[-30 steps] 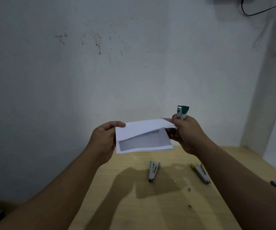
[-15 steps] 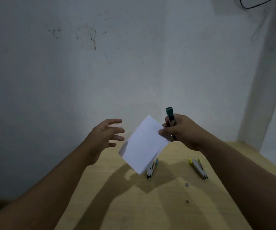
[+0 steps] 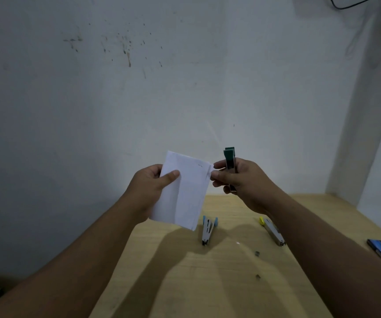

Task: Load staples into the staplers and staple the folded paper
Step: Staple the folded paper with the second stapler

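Head view: left hand (image 3: 151, 188) now gripping folded paper (image 3: 182, 191) again, right hand (image 3: 237, 180) still around green stapler (image 3: 229, 157).

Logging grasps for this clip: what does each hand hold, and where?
Left hand grips the folded paper at its left edge; right hand holds the green stapler around its body, fingers pinching the paper's right edge.

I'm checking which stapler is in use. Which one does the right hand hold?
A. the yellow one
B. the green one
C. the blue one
B: the right hand grips the green stapler upright, while the blue stapler and the yellow stapler lie on the table.
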